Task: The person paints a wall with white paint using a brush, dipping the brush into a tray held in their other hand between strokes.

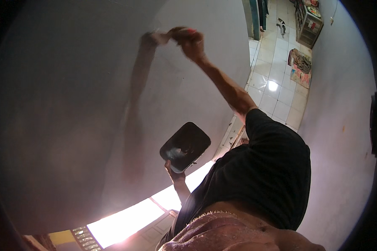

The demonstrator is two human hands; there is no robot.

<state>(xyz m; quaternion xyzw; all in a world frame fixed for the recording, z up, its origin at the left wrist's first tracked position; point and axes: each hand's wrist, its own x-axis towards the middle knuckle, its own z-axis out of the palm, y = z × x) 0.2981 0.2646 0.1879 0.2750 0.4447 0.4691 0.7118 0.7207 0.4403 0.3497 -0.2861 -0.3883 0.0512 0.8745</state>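
Observation:
My right hand, blurred, is raised high against the grey wall. It grips a small hand tool with a red part showing near the fingers; blur hides the tool's exact kind. The arm's shadow falls on the wall beside it. Lower down, my left hand holds a black rectangular tray with rounded corners by its lower end, the thumb over the rim. A whitish smear and a small pale lump lie on the tray's dark surface. The tray is tilted and appears close to the wall.
White floor tiles run along a passage beside me. A cat, a glass-fronted cabinet and a crumpled cloth on a colourful mat are there. Bright light enters through a window or opening. A black object is on the opposite wall.

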